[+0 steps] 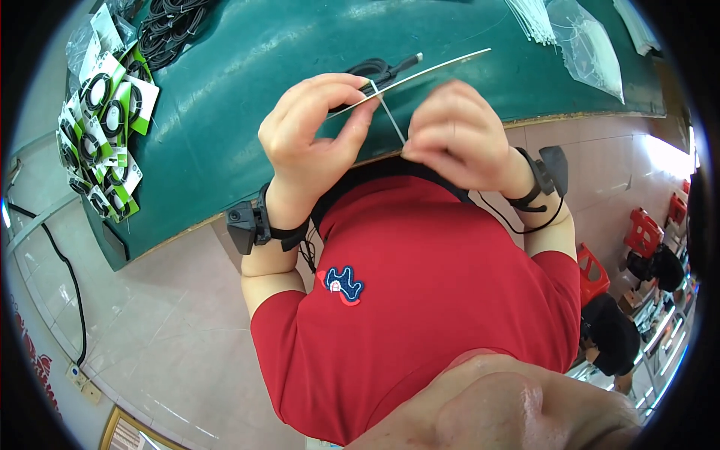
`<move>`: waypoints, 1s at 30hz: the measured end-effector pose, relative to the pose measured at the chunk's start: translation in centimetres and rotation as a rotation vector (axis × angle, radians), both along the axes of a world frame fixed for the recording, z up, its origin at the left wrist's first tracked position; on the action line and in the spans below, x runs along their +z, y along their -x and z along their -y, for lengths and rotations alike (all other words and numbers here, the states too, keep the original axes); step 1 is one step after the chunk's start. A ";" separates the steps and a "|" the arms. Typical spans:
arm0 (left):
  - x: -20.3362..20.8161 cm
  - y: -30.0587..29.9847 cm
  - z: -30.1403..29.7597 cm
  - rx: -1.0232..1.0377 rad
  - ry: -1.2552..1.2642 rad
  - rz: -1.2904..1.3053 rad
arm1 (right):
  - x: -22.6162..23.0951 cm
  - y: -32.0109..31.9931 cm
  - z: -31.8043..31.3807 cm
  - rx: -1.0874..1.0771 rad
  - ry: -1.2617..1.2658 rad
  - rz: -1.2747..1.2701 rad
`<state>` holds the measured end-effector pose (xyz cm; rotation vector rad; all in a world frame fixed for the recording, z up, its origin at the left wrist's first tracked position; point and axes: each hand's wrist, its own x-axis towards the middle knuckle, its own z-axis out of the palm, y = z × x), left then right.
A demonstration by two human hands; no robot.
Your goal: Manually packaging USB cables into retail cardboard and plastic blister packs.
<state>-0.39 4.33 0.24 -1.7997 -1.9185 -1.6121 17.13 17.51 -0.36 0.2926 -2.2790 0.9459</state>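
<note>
Head view: left hand (311, 135) and right hand (457, 135) are both pinching a white cable tie (420, 73) above the green desk (247, 67), its long axis running near-left to far-right, free tip pointing far-right, beside a coiled black cable (379, 71).

A person in a red shirt (442, 300) holds both hands up over the edge of a green surface (247, 97). The left hand (311, 139) pinches a long white cable tie (420, 73) with its fingers (358, 112). The right hand (461, 139) pinches the tie's lower part. A coiled black cable (379, 71) sits just behind the hands, under the tie. Each wrist wears a black band with a small box. Packs of black cables (109, 127) lie at the left. A clear bag (592, 45) lies at the right.
</note>
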 end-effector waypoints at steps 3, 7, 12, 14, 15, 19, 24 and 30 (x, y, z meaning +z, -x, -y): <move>-0.5 -0.8 0.6 -0.006 -0.041 -0.064 | 0.1 -0.9 0.6 0.090 0.681 0.299; -1.3 -1.5 1.1 -0.032 -0.035 -0.078 | 0.2 -0.4 0.8 0.082 1.103 0.617; -1.6 -1.7 0.9 -0.041 -0.034 -0.038 | -1.5 -0.2 1.8 -0.029 1.080 0.505; -1.7 -1.8 1.0 -0.041 -0.031 -0.053 | -1.2 0.0 2.1 -0.059 1.024 0.494; -1.7 -1.8 1.0 -0.036 -0.034 -0.046 | -0.9 0.0 2.2 -0.088 0.966 0.480; -2.0 -1.8 0.8 -0.016 -0.049 -0.005 | -0.8 -0.1 2.0 -0.139 0.693 0.426; -1.8 -1.7 0.6 -0.015 -0.036 0.052 | -0.7 -0.6 1.4 -0.088 0.532 0.421; -1.4 -1.5 0.4 -0.055 0.003 0.003 | -1.0 -0.4 1.8 -0.111 0.761 0.441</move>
